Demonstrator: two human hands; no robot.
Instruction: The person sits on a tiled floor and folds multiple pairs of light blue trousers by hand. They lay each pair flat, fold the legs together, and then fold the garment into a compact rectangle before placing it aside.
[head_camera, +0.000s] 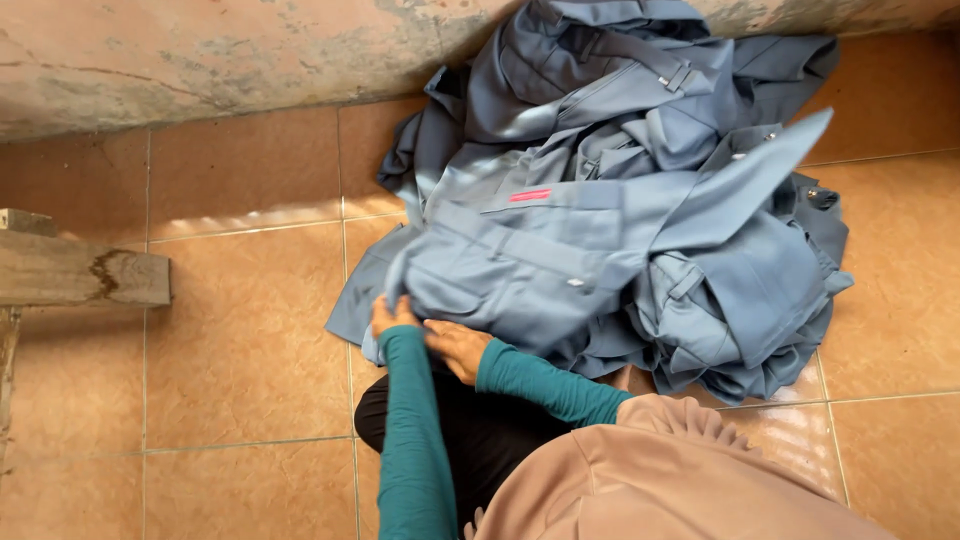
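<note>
Nearest the camera: a beige draped cloth (660, 480) and a black-clad lap (480, 430), with teal sleeves (415, 440) running forward.

Left hand (392, 315) is on the near-left edge of the top blue-grey garment (520, 280), fingers curled into the cloth, pinching the hem. Right hand (458, 347) is just beside it, fingers bent and closed on the same edge. The two hands are almost touching.

That garment lies spread flattish on top of the pile, its near edge at the lap and a small pink tag (530, 195) further up it. A flat panel (740, 180) juts up to the right.

Progress, my read: early. One piece is laid out and gripped at the hem; no folded or sorted stack is visible anywhere. The rest of the pile (690, 290) is crumpled, buttons and straps showing, and reaches back to the wall (200, 60).

Containers: none in view. No basket, bag or tub; the clothes sit straight on the orange tile floor (240, 330).

Far left: a weathered wooden plank (80, 270), well apart from the pile. Beyond it, the stained concrete wall.
</note>
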